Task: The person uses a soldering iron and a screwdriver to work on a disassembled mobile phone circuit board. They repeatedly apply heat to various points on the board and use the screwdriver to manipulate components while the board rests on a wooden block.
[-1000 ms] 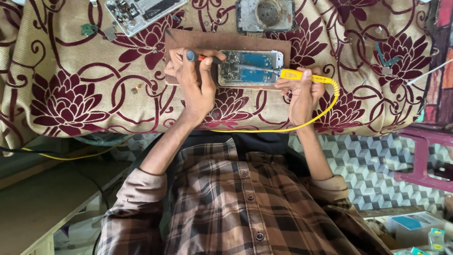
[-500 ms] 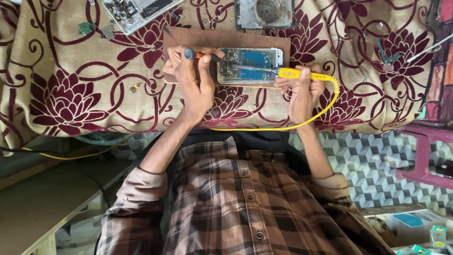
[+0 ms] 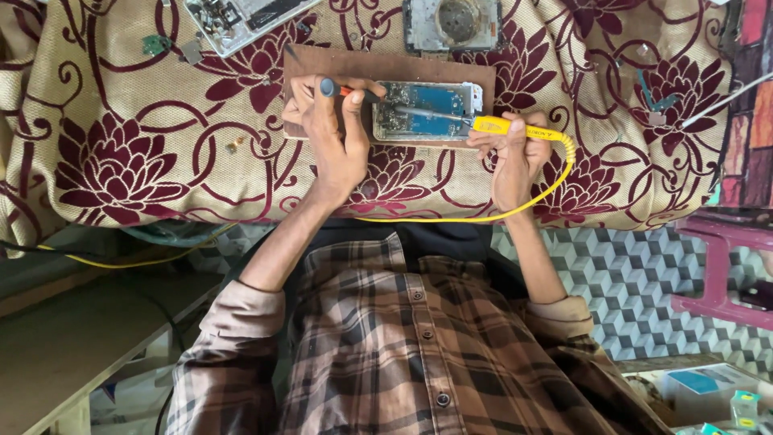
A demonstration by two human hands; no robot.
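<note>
Barely shifted since earlier, left hand (image 3: 334, 133) pinches a red-shafted screwdriver (image 3: 348, 91) while right hand (image 3: 511, 153) clasps a yellow soldering iron (image 3: 515, 127), steadying both tips over the opened blue phone board (image 3: 425, 111) on the brown wooden slab (image 3: 386, 64).

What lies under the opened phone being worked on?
The opened phone lies on a brown board, which rests on a floral cloth. The left hand covers part of the board; whatever is under the cloth is hidden.

Both hands, left (image 3: 334, 137) and right (image 3: 515, 153), reach forward, fingers curled closed.
</note>
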